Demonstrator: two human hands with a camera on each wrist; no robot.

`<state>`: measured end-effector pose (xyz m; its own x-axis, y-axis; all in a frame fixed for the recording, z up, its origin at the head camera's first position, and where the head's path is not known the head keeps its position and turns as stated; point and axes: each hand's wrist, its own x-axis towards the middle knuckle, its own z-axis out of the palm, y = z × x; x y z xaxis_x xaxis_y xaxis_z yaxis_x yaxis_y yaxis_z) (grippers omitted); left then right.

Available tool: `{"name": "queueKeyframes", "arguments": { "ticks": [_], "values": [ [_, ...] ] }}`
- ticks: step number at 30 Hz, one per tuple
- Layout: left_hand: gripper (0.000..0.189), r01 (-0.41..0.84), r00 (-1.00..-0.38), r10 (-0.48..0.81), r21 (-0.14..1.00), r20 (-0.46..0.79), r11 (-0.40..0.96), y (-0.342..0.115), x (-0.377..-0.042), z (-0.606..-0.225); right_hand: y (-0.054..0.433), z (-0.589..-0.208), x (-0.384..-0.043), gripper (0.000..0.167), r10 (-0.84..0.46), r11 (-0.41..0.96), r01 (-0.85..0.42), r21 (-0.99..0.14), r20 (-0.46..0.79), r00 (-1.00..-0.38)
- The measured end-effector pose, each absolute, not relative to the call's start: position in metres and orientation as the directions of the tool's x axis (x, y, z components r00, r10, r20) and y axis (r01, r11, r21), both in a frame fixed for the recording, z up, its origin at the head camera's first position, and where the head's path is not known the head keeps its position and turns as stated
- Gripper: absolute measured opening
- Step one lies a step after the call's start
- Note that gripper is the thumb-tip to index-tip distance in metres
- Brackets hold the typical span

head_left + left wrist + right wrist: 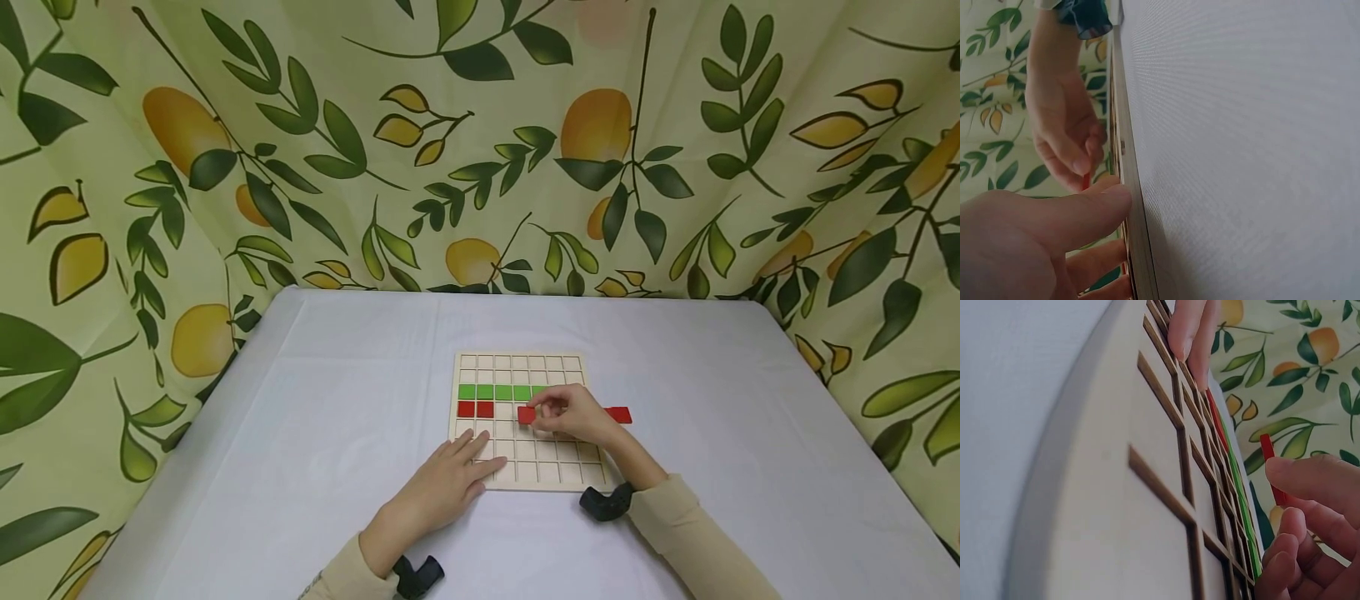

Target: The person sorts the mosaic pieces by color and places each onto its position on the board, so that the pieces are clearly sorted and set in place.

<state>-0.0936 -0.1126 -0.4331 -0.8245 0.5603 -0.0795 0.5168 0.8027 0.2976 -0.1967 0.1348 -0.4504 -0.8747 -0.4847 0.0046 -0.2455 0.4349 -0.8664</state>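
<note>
A wooden grid board (540, 473) with square recesses lies on the white table. Green square tiles (485, 392) fill part of one row, its right end hidden behind my right hand. Two red tiles (476, 409) sit at the left of the row below. Between thumb and fingers my right hand (573, 414) pinches another red tile (1267, 450), held just above the board in the right wrist view. My left hand (442, 483) rests its spread fingers on the board's lower left part, with its thumb at the near edge in the left wrist view.
More red tiles (619, 414) lie beyond the board's right side, partly behind my right hand. Black curved devices (606, 503) are at both wrists. A leaf-and-fruit patterned curtain (480, 167) hangs behind and beside the white table (360, 367).
</note>
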Motion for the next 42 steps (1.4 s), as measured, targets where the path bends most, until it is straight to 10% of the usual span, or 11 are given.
{"name": "queueKeyframes", "arguments": {
  "ticks": [42],
  "values": [
    [0.04, 0.525, -0.825, 0.562, 0.279, -0.068, 0.804, -0.112, -0.093, -0.431, 0.103, -0.454, -0.2, 0.024, -0.412, 0.521, -0.258, -0.814, 0.025, -0.911]
  ]
}}
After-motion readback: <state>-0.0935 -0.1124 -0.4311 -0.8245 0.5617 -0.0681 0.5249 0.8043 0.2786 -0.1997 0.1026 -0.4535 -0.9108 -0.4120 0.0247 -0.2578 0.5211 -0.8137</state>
